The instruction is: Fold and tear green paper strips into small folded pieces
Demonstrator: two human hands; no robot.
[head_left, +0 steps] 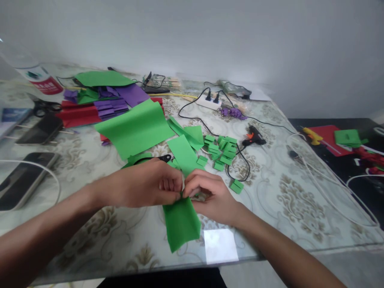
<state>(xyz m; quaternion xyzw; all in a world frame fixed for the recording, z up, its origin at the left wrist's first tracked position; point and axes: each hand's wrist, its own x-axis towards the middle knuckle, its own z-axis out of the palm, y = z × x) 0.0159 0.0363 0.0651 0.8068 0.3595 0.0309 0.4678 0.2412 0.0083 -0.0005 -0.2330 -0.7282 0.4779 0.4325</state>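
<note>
Pinching at both sides: our left hand (pixel 147 182) and our right hand (pixel 216 197) meet at the fingertips on the far end of one folded green paper (pixel 181 226), its near end spread toward us. Our fingers partly hide the point of contact.

Just beyond our hands: one flat green strip (pixel 183 152); one black tool (pixel 165 158), half hidden by our left hand.

Done, we judge: one heap of small folded green pieces (pixel 229 150), with one stray piece (pixel 237 186) nearer our right forearm. Left, by our reading: the folded paper in hand, the strip, and one large green sheet (pixel 135 130), apparently uncut.

Edges and room: the table (pixel 264 192) ends close below the held paper. To our left, a phone (pixel 27 182) limits the elbow; ahead, sheet and heap crowd us. Widest room: rightward, between our forearm and a white cable (pixel 377 224). Farther off: one glue gun (pixel 255 137), one power strip (pixel 207 103).
</note>
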